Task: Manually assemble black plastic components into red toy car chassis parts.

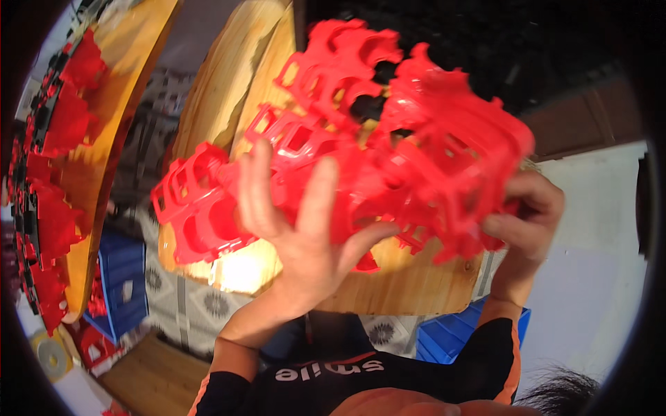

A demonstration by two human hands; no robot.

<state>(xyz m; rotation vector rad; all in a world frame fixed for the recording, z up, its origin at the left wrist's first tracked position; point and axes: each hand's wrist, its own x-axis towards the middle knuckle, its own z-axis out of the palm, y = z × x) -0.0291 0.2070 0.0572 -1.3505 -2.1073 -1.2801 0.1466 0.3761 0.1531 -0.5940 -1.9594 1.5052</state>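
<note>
Several glossy red molded plastic parts [201, 229] with cut-out windows and curved notches lie heaped on a light wooden table. My right hand [527, 215] pinches the lower right edge of a larger red plastic part [465, 132], which is tilted up above the heap and slightly blurred. My left hand [298, 222] is over the middle of the heap, fingers spread and thumb stretched toward the right. Its palm faces the red parts; whether it touches them I cannot tell. Parts of the heap are hidden behind the left hand and the held piece.
The wooden tabletop [395, 295] has a rounded near edge. On the left, a second wooden table [125, 83] bears a row of red parts with black pieces. Blue plastic crates [125, 284] stand below, and another blue crate [437, 336] is under the near right edge.
</note>
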